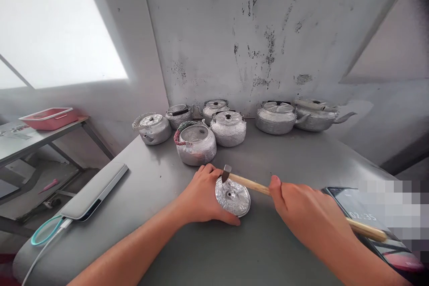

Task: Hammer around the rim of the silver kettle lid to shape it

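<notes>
My left hand (209,199) grips a round, dented metal kettle lid (236,201) by its left edge, thumb along the near rim. A small hole shows in the lid's middle. My right hand (304,210) is wrapped round the wooden handle of a small hammer (250,183). The hammer's metal head is over the lid's upper left part, close to my left fingers; whether it touches the lid I cannot tell. Just beyond the left hand stands a lidless kettle (197,149) with a red and green wrapped handle.
Several dented metal kettles (229,129) line the back of the grey table (161,232) by the wall. A power bank (95,192) with cables lies at left, a phone (362,210) at right under the hammer's handle end. A pink basket (50,118) sits on a side table.
</notes>
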Available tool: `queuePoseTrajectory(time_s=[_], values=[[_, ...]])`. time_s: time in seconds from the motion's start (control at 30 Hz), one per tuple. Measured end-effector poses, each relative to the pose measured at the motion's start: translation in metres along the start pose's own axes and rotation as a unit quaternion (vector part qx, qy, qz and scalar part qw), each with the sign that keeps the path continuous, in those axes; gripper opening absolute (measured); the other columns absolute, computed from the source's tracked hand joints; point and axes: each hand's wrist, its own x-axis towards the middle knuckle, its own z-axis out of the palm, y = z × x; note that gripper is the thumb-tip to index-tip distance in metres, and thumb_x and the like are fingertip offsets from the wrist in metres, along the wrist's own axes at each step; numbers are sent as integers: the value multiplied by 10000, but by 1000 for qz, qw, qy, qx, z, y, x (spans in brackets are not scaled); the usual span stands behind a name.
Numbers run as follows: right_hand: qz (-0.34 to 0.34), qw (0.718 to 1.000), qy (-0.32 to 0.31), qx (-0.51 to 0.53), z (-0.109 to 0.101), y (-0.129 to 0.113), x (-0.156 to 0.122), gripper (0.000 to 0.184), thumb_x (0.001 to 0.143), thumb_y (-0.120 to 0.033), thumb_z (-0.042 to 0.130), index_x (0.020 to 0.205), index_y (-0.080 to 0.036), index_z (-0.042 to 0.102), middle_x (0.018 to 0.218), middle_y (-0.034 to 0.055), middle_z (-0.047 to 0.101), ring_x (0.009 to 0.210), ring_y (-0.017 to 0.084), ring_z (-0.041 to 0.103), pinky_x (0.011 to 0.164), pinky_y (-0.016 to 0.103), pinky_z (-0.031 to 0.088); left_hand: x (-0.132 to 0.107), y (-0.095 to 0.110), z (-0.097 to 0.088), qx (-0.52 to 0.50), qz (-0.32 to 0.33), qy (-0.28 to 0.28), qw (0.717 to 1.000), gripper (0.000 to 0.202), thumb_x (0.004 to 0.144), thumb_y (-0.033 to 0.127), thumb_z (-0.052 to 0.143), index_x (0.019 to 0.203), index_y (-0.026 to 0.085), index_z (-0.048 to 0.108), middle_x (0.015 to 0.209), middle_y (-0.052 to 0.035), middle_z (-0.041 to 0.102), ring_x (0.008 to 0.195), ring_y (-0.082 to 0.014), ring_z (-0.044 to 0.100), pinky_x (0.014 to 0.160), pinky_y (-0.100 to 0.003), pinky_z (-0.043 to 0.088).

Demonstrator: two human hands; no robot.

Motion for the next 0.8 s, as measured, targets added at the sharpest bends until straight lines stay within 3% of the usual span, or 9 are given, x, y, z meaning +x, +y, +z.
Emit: queuePoseTrajectory(time_s=[0.3,0.43,0.8], values=[[21,998,-56,-35,-3,0,2,571,1029,-362,249,481,-262,374,540,57,680,511,284,642,510,348,245,0,-1,0,-2,-1,-2,1000,862,374,702,861,1070,246,633,1125,-57,518,1106,-329,497,961,-455,473],[20,997,-61,-30,0,1,3,581,1037,-358,230,473,-254,329,521,39,660,509,260,634,507,330,259,0,-2,1,-3,3,2,1000,878,382,698,864,1092,240,626,1120,-58,518,1100,-321,498,960,-452,473],[4,1000,-6,-9,4,7,4,584,1022,-354,301,448,-267,362,470,48,615,419,241,574,482,329,227,0,-3,0,-8,1,-8,1000,874,389,692,869,1099,243,627,1133,-58,518,1113,-323,496,981,-448,468]])
